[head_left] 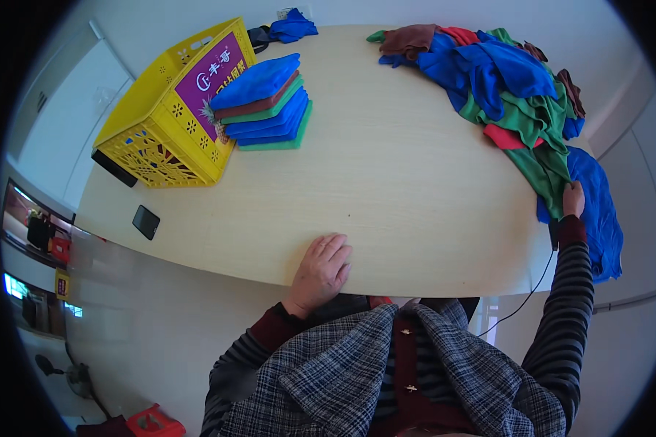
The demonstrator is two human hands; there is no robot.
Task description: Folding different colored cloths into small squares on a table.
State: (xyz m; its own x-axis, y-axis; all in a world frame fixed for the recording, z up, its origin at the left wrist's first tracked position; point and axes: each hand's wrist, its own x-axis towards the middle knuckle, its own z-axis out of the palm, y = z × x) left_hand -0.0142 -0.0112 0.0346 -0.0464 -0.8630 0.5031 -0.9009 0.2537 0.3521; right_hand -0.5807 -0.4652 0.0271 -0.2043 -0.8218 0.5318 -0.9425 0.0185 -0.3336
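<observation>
My right hand (pixel 574 199) has the green cloth (pixel 541 173) pinched by its lower end at the right edge of the worktop (pixel 386 197); the rest of it runs up into the loose pile (pixel 481 69) that fills the far right corner. Left hand (pixel 324 264) lies flat, palm down, fingers close together, by the middle of the near edge, holding nothing. Looks like I'm drawing the green one out. To do it well: pull low and slow toward the near edge, since a red cloth (pixel 514 137) lies over part of it and could drag along; bring the left hand over to hold the pile back; mind the blue cloth (pixel 598 211) hanging off the right edge, it could slide. Folded stack (pixel 259 80) beside the yellow crate (pixel 173 116) at the left is well clear of the pull. Can't see: green cloth's upper end, buried; my right thumb and exact grip; most of the crate's contents, behind its walls; the dark piece under my right wrist where the cable (pixel 525 298) starts, can't tell what it is
</observation>
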